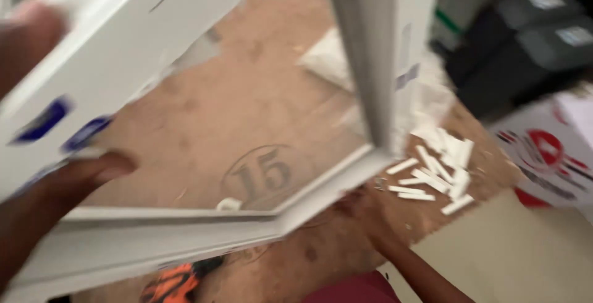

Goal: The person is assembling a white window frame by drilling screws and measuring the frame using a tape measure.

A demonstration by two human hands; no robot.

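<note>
A white window frame (185, 229), made of hollow plastic-looking profiles joined at mitred corners, is held tilted up over a brown board worktop (247, 105), its lower rail running across the bottom of the view and one upright rising through the middle. The left hand (68, 182) is closed round the frame's left side, thumb laid flat on the inner edge of the rail and the rest of the fingers hidden behind the profile, so the hold looks firm though only partly seen. The right hand (361, 207) reaches under the lower right corner of the frame; blur and the frame itself hide its fingers, so I cannot tell whether it grips or merely props. The frame looks stiff and fairly light for its bulk, but wide and awkward, smooth enough to slip, and likely weakest at the corner joints (a hold along the straight rails seems safer than at the mitres). On the worktop lie short white offcuts (435, 176) in a loose heap, near the frame's corner. Beyond the bench stand dark bins (525, 43) and a white printed carton (550, 155), with pale floor (513, 253) below.
</note>
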